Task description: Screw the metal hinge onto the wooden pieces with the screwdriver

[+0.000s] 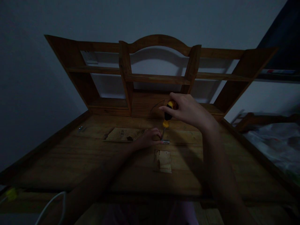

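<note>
A screwdriver (166,116) with a yellow and black handle stands almost upright over the wooden desk top (93,156). My right hand (186,107) is closed around the top of its handle, thumb on the near side. The metal shaft runs down to a small shiny metal piece (166,142) lying on the wood. My left hand (148,137) rests low beside that piece, fingers pinched at its left end, by the screwdriver tip. What exactly the tip meets is too small to make out.
A wooden hutch (157,78) with open shelves rises at the back. A torn paper strip (122,134) and a pale patch (163,161) are on the desk top. Another small metal piece (81,128) lies at left. A white cable (55,198) loops at the front left.
</note>
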The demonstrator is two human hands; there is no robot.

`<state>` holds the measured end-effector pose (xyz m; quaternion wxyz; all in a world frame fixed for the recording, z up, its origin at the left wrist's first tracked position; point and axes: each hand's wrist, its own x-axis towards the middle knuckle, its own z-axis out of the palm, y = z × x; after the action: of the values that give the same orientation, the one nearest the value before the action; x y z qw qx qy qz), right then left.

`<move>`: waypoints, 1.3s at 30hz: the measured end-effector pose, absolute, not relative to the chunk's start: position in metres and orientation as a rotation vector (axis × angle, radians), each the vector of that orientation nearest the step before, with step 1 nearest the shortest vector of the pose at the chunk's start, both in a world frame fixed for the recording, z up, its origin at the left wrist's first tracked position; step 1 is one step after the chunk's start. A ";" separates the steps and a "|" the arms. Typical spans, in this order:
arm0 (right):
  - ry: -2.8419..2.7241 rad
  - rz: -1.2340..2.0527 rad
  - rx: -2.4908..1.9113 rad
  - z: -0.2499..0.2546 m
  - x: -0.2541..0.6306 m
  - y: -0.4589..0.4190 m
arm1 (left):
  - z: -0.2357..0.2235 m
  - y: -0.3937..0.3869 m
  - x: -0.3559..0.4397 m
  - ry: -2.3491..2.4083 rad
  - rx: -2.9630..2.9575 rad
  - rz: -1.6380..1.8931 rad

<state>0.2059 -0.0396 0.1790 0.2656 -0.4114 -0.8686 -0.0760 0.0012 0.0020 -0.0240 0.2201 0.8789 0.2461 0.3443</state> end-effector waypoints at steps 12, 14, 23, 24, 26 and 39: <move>-2.414 -0.138 -1.099 0.179 0.212 -0.038 | -0.024 0.002 0.001 0.712 2.417 0.936; -2.381 -0.199 -1.148 0.176 0.205 -0.038 | -0.023 0.002 0.001 0.718 2.422 0.929; -2.488 0.017 -0.911 0.179 0.214 -0.039 | -0.024 0.001 0.001 0.729 2.438 0.934; -2.494 0.035 -0.901 0.180 0.215 -0.039 | -0.023 0.001 0.001 0.730 2.435 0.940; -2.493 0.021 -0.905 0.180 0.214 -0.038 | -0.023 0.001 0.001 0.736 2.430 0.952; -2.461 -0.031 -1.050 0.180 0.212 -0.039 | -0.023 0.002 0.001 0.709 2.426 0.944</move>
<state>0.2118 -0.0387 0.1803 0.2306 -0.3819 -0.8949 -0.0113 0.0009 0.0023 -0.0228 0.2199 0.8772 0.2562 0.3413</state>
